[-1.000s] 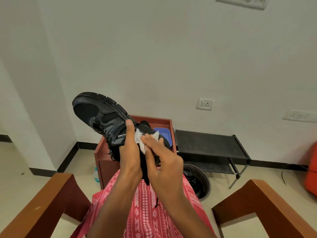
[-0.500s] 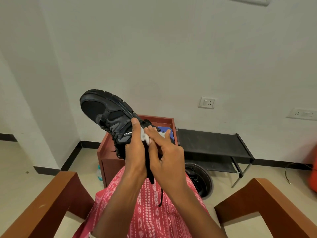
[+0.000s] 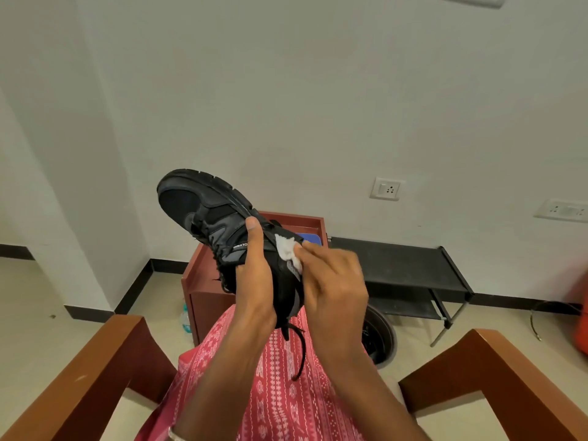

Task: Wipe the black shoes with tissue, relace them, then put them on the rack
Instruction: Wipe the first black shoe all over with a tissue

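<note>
A black shoe point(image 3: 203, 211) is held up in front of me, tilted, toe pointing up and to the left, sole facing away. My left hand point(image 3: 254, 281) grips it around the middle, thumb on the side panel. My right hand point(image 3: 334, 281) presses a crumpled white tissue point(image 3: 288, 249) against the shoe near its heel. A loose black lace point(image 3: 300, 351) hangs from the shoe over my lap. The black rack point(image 3: 397, 265) stands by the wall to the right, both shelves bare.
A red-brown wooden cabinet point(image 3: 203, 297) stands behind the shoe, with a blue object point(image 3: 310, 239) on top. A round dark bin point(image 3: 380, 337) sits on the floor by the rack. Wooden chair arms point(image 3: 95, 374) flank my pink-patterned lap. An orange object point(image 3: 580, 310) is at the far right.
The shoe and both hands have shifted slightly right and down in view. My right hand has slid the tissue along the shoe toward the heel.
</note>
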### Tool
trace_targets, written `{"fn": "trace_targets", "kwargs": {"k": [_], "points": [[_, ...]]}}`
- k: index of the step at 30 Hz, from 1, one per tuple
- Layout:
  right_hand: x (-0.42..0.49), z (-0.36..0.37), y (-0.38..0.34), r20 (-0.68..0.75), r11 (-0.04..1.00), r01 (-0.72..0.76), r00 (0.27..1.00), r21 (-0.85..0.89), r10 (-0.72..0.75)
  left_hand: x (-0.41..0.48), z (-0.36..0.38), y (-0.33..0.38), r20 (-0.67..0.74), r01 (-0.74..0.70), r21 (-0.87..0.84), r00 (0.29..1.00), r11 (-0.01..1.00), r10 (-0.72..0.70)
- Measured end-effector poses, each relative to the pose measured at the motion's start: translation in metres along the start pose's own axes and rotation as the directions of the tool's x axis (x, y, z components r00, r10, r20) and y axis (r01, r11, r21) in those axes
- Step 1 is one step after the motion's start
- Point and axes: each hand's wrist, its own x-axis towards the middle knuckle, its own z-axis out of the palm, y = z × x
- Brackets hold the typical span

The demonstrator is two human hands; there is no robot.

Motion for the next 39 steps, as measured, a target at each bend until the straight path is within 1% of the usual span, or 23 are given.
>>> {"fn": "trace_targets", "kwargs": {"k": [1, 3, 6, 8, 12, 16, 19, 21, 23, 26, 28, 31, 35, 39], "points": [[0.010, 0.002, 0.000, 0.009, 0.999, -0.036, 0.999, 0.032, 0.036, -0.001, 0.001, -0.003, 0.020, -0.010, 0.032, 1.000, 0.999, 0.009], [0.023, 0.006, 0.001, 0.076, 0.995, -0.080, 0.994, 0.064, 0.075, -0.002, 0.002, -0.009, 0.027, -0.052, 0.092, 0.998, 0.994, 0.050], [0.026, 0.005, 0.005, 0.187, 0.995, -0.057, 0.981, 0.078, 0.042, 0.001, 0.002, -0.008, 0.012, -0.092, 0.092, 0.996, 0.992, 0.092], [0.017, 0.000, 0.008, 0.187, 0.996, -0.046, 0.982, 0.075, 0.031, 0.004, 0.000, -0.004, -0.002, -0.096, 0.087, 0.995, 0.992, 0.096], [-0.018, -0.014, 0.013, 0.151, 0.995, -0.094, 0.984, 0.012, 0.092, 0.010, -0.007, -0.004, -0.081, -0.098, 0.098, 0.991, 0.990, 0.106], [-0.013, -0.015, 0.012, 0.112, 0.990, -0.138, 0.985, 0.036, 0.133, 0.007, -0.003, -0.007, -0.030, -0.063, 0.092, 0.997, 0.994, 0.066], [0.012, -0.009, 0.007, 0.178, 0.984, -0.162, 0.973, 0.073, 0.147, 0.005, -0.003, -0.008, 0.002, -0.080, 0.163, 0.997, 0.983, 0.081], [0.028, -0.003, 0.004, 0.242, 0.981, -0.166, 0.960, 0.100, 0.138, 0.004, -0.003, -0.009, 0.009, -0.097, 0.240, 0.995, 0.966, 0.097], [0.038, 0.003, 0.004, 0.290, 0.983, -0.152, 0.950, 0.102, 0.117, 0.002, -0.001, -0.009, 0.007, -0.121, 0.272, 0.992, 0.955, 0.124], [0.037, 0.004, 0.006, 0.302, 0.991, -0.102, 0.951, 0.084, 0.072, 0.003, -0.001, -0.006, -0.034, -0.142, 0.238, 0.988, 0.961, 0.154], [0.026, -0.001, 0.010, 0.273, 0.994, -0.084, 0.960, 0.074, 0.061, 0.004, -0.003, -0.003, -0.070, -0.138, 0.188, 0.986, 0.972, 0.154], [-0.001, -0.012, 0.022, 0.210, 0.994, -0.100, 0.974, 0.046, 0.088, 0.006, -0.006, 0.003, -0.127, -0.116, 0.079, 0.984, 0.990, 0.126], [-0.020, -0.014, 0.028, 0.155, 0.983, -0.163, 0.977, 0.079, 0.150, 0.007, -0.004, 0.007, -0.128, -0.036, 0.022, 0.991, 0.999, 0.039], [0.004, -0.008, 0.029, 0.183, 0.981, -0.161, 0.973, 0.113, 0.139, 0.008, -0.005, 0.004, -0.120, -0.034, 0.019, 0.992, 0.999, 0.037]]}}
